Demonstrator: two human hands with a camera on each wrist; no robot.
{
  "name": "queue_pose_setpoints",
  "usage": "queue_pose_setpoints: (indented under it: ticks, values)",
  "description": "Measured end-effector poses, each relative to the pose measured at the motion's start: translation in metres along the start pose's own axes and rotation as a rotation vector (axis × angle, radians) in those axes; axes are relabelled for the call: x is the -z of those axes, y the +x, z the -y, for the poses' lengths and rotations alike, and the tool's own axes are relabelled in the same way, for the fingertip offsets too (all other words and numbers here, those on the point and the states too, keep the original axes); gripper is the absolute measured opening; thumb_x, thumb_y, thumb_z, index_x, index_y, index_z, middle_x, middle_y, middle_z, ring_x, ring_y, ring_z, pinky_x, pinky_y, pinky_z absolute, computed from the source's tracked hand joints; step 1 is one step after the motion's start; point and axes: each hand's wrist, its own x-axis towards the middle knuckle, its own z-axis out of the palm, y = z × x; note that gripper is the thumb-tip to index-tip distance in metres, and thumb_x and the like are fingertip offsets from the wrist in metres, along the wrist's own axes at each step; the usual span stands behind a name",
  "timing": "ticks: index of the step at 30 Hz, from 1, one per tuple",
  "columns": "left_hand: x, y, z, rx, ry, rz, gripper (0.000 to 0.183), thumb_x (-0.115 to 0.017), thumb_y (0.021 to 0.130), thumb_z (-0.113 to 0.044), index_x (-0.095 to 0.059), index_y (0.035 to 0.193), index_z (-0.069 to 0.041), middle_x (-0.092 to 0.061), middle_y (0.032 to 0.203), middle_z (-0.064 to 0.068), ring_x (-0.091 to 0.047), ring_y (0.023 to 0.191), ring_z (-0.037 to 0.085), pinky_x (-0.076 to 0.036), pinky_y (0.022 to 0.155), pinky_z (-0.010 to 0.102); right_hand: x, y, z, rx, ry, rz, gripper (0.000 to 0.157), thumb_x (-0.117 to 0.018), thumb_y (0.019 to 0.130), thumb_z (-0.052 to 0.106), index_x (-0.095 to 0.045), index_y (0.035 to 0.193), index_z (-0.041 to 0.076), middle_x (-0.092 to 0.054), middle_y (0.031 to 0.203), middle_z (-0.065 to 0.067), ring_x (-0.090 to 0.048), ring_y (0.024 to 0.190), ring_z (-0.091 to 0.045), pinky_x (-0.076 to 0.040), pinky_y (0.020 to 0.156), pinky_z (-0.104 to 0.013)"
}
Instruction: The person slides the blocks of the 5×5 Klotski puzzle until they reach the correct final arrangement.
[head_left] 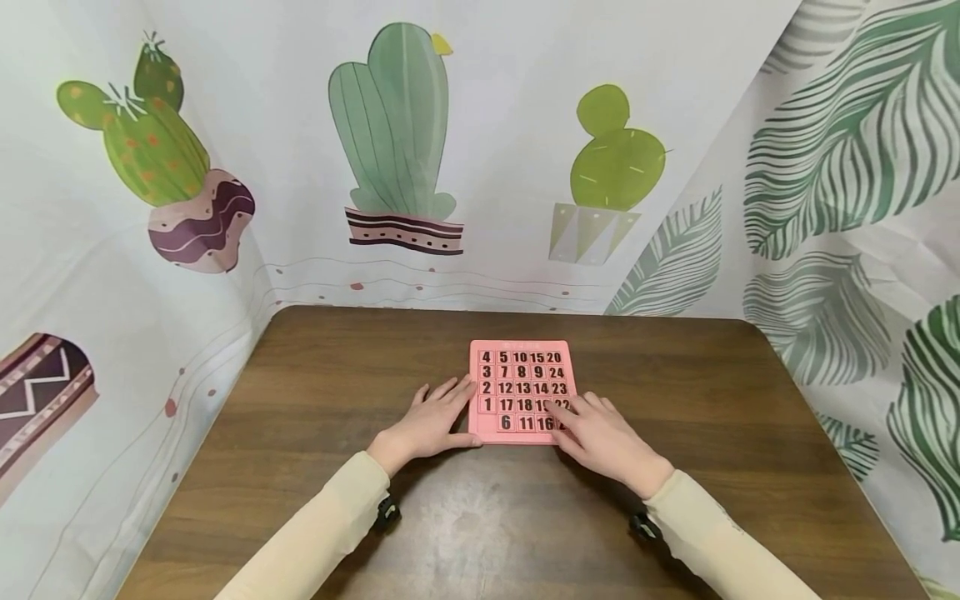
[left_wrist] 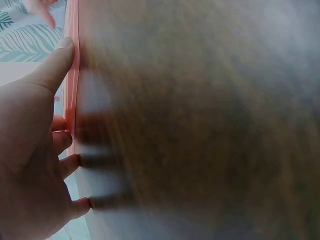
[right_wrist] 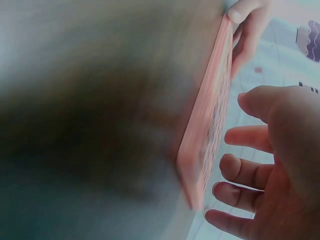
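Note:
A pink sliding number puzzle (head_left: 521, 438) lies flat on the wooden table, its black-numbered tiles in rows and a gap at the lower left corner beside the 6. At its left side, my left hand (head_left: 429, 423) has its fingers spread; the thumb touches the lower left corner and the index fingertip is right at the left edge. The left wrist view shows the other fingertips (left_wrist: 82, 206) down at the tabletop. Over the puzzle's lower right part hovers my right hand (head_left: 603, 437), fingers loosely extended and holding nothing. It hides part of the 19, 22 and bottom right tiles.
The brown table (head_left: 337, 358) reaches back to a white cloth backdrop (head_left: 510, 167) printed with cacti and leaves. A dark strap device sits at the left wrist (head_left: 387, 512) and another at the right wrist (head_left: 645, 527).

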Motion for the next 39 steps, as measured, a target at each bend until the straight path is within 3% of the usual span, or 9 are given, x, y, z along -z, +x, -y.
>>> queue_pose_setpoints:
  ticks: [8,17,30,39]
  values:
    - [0.002,-0.001,-0.002,-0.004,-0.002,0.002,0.098,-0.065,0.095,-0.063,-0.024,0.167,-0.011,-0.021,0.173,0.007,-0.021,0.159,0.032,-0.014,0.12,0.07,0.006,-0.028,-0.01,-0.055,-0.032,0.03,0.04,-0.074,0.097,0.029,-0.073,0.132,0.01,-0.051,0.08,0.003,-0.044,0.078,-0.019,-0.038,0.069,-0.034]
    - [0.004,-0.001,-0.004,-0.006,0.011,0.007,0.096,-0.066,0.095,-0.061,-0.026,0.166,-0.01,-0.022,0.173,0.009,-0.021,0.158,0.033,-0.015,0.12,0.069,0.007,-0.033,-0.01,-0.061,-0.041,0.049,0.044,-0.074,0.097,0.031,-0.071,0.136,0.012,-0.046,0.079,0.005,-0.041,0.078,-0.017,-0.038,0.07,-0.033]
    - [0.002,0.0,-0.002,-0.004,0.005,0.0,0.097,-0.064,0.095,-0.063,-0.023,0.167,-0.012,-0.019,0.174,0.006,-0.018,0.159,0.031,-0.011,0.122,0.067,-0.003,-0.016,0.02,0.083,-0.007,0.005,0.039,-0.074,0.096,0.03,-0.073,0.132,0.014,-0.059,0.093,-0.002,-0.053,0.09,-0.023,-0.045,0.08,-0.041]
    - [0.007,-0.003,-0.005,-0.015,0.004,-0.004,0.094,-0.066,0.096,-0.059,-0.027,0.166,-0.008,-0.024,0.172,0.011,-0.023,0.158,0.035,-0.016,0.12,0.069,-0.011,0.005,0.042,0.165,-0.041,0.009,0.041,-0.073,0.096,0.032,-0.072,0.134,0.017,-0.058,0.089,-0.002,-0.058,0.093,-0.026,-0.046,0.086,-0.045]
